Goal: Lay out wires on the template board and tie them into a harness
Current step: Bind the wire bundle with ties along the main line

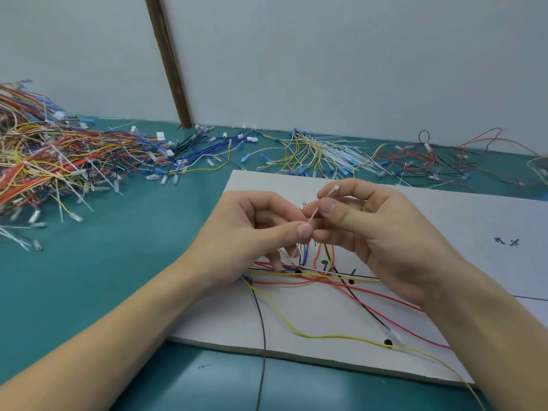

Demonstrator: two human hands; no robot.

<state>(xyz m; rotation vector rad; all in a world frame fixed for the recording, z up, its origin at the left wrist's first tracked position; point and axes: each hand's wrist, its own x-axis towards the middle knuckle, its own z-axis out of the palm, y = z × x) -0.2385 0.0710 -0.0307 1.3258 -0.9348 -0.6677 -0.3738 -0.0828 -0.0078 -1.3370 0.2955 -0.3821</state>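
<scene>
Pinching one white cable tie (314,216) with both hands, left hand (255,232) and right hand (382,229), above one template board (444,221); four wire heaps (59,161) behind.

Above the board (444,221), both hands, left (252,229) and right (376,232), pinched a cable tie (318,207) over gathered wires (311,277).

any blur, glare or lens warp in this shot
Head view: light is soft and even, with no glare on the template board; wide-angle warp bows the table edge and the brown post; the wire pile at far left is smeared, while both hands and the cable tie stay fairly sharp.
</scene>
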